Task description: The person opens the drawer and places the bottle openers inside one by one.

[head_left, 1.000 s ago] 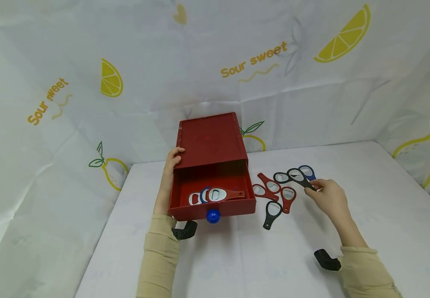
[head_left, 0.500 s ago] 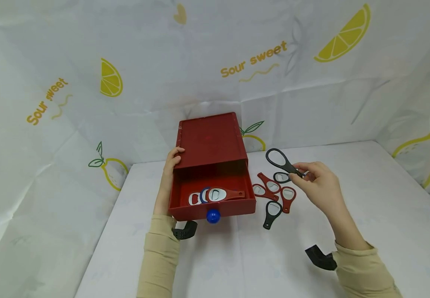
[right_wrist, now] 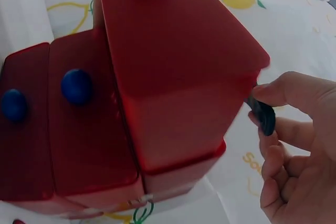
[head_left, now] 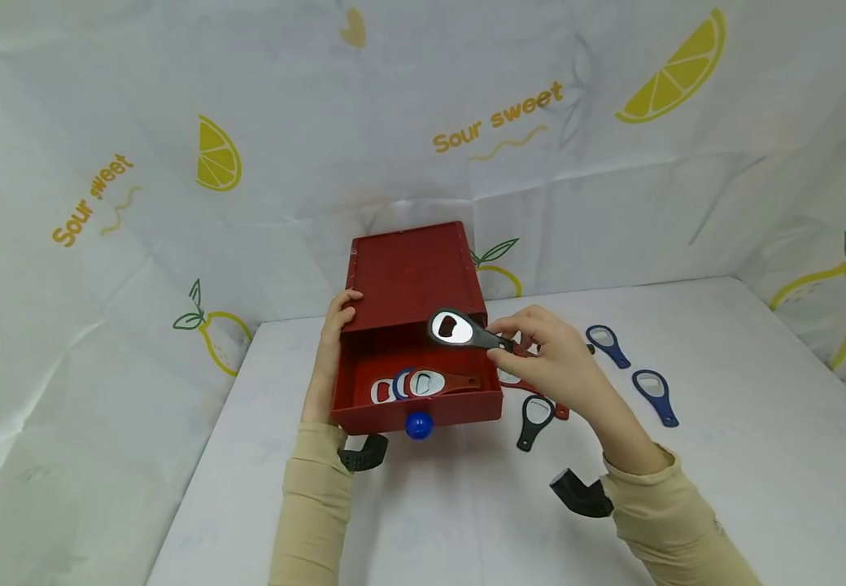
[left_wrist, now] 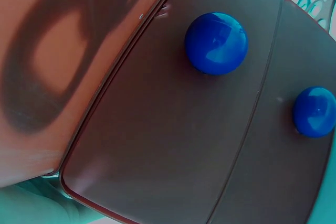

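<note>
My right hand [head_left: 551,358] pinches a black bottle opener [head_left: 452,328] by its handle end. The opener's metal head hangs over the pulled-out top drawer [head_left: 460,408] of a red drawer cabinet [head_left: 416,273]. Inside that drawer lie several bottle openers [head_left: 426,382], with a red one on top. My left hand [head_left: 331,342] grips the cabinet's left side, its fingertips bent over the top edge. In the right wrist view the black handle [right_wrist: 266,119] shows between thumb and fingers, while the cabinet hides the opener's head.
Right of the cabinet lie a black opener [head_left: 536,413] and red openers [head_left: 511,377], partly hidden by my right hand. Two blue openers [head_left: 653,387] lie farther right. The left wrist view shows blue knobs [left_wrist: 216,43] on the lower drawers. A printed white cloth [head_left: 394,122] rises behind.
My right hand has lifted the black opener off the table and carried it left to the open drawer. Blue openers at the right have come into sight. My left hand stays in place.
</note>
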`<move>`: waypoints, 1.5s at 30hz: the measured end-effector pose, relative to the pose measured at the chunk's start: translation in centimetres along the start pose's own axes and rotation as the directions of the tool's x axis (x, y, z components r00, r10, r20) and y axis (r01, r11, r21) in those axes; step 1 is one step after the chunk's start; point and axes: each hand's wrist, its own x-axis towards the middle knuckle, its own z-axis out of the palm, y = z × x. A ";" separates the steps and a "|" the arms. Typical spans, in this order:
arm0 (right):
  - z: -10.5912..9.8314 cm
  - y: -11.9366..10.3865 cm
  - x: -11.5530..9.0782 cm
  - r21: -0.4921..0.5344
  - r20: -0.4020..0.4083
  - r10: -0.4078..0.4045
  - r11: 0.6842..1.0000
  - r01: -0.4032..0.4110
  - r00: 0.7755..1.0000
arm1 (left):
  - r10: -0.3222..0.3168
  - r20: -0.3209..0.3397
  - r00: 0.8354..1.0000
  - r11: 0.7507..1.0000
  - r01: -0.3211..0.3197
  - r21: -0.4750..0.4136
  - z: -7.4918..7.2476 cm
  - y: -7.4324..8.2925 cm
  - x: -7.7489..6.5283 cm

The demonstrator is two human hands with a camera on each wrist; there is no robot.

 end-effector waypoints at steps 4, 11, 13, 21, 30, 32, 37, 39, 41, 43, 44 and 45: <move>1.0 -0.6 0.6 -0.021 0.069 -0.044 0.999 0.046 0.997 | 0.007 0.000 1.000 1.000 -0.007 0.005 0.0 -0.1 0.1; 1.8 -0.9 1.1 -0.056 0.214 -0.061 0.996 0.074 0.975 | 0.022 0.002 1.000 1.000 -0.022 0.007 0.1 -0.1 0.3; 1.7 -0.9 1.2 -0.059 0.239 -0.041 0.997 0.057 0.970 | 0.029 0.002 1.000 1.000 -0.029 0.007 0.1 -0.1 0.4; 1.6 -1.1 1.1 -0.073 0.281 0.016 0.997 0.005 0.960 | 0.029 -0.003 1.000 1.000 -0.029 -0.007 0.3 0.0 0.5; 1.8 -1.1 0.7 -0.110 0.213 -0.068 0.990 0.093 0.975 | 0.015 -0.005 1.000 1.000 -0.015 0.000 0.2 0.0 0.4; 1.9 -1.1 0.6 -0.119 0.170 -0.109 0.984 0.131 0.979 | 0.016 -0.002 1.000 1.000 -0.016 0.002 0.2 -0.1 0.4; 1.9 -1.2 0.1 -0.098 0.061 -0.170 0.980 0.176 0.984 | 0.024 -0.010 1.000 1.000 -0.024 0.010 0.0 -0.2 0.3; 1.8 -1.4 -0.1 -0.081 0.022 -0.182 0.980 0.184 0.983 | 0.022 -0.013 1.000 1.000 -0.022 0.017 -0.1 -0.2 0.2; 1.7 -1.7 -0.5 -0.068 -0.011 -0.192 0.979 0.190 0.981 | 0.022 -0.013 1.000 0.999 -0.022 0.029 -0.1 -0.1 0.2; 1.6 -2.0 -0.8 -0.053 -0.036 -0.203 0.978 0.201 0.978 | 0.022 -0.009 1.000 0.999 -0.022 0.030 -0.2 -0.1 0.2; 1.5 -2.2 -1.0 -0.042 -0.047 -0.211 0.977 0.209 0.976 | 0.022 -0.008 1.000 0.999 -0.022 0.027 -0.2 -0.1 0.2; 1.6 -2.3 -1.2 -0.034 -0.058 -0.223 0.975 0.221 0.973 | 0.025 -0.007 1.000 0.999 -0.024 0.023 -0.2 -0.1 0.2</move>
